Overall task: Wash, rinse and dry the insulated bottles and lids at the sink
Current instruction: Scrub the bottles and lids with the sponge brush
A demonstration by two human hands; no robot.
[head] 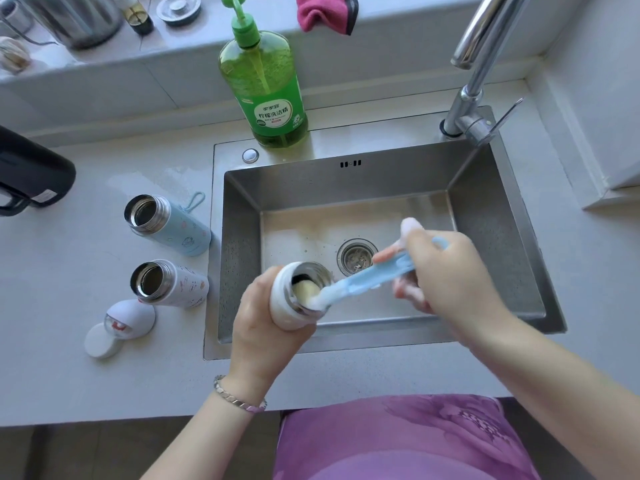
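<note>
Over the sink's front left corner my left hand (263, 320) grips a white insulated bottle (294, 303), tilted with its mouth up. My right hand (446, 271) holds the light blue handle of a bottle brush (367, 278); its yellow sponge head sits inside the bottle's mouth. On the counter to the left stand a light blue bottle (166, 223) and a white patterned bottle (169, 284), both uncapped. Two white lids (119, 327) lie in front of them.
The steel sink (485, 216) has a drain strainer (356, 256) at its middle. A green dish soap bottle (268, 84) stands behind the sink, the tap (474, 98) at the back right. A pink cloth (325, 12) lies on the ledge. A black container (31, 171) lies far left.
</note>
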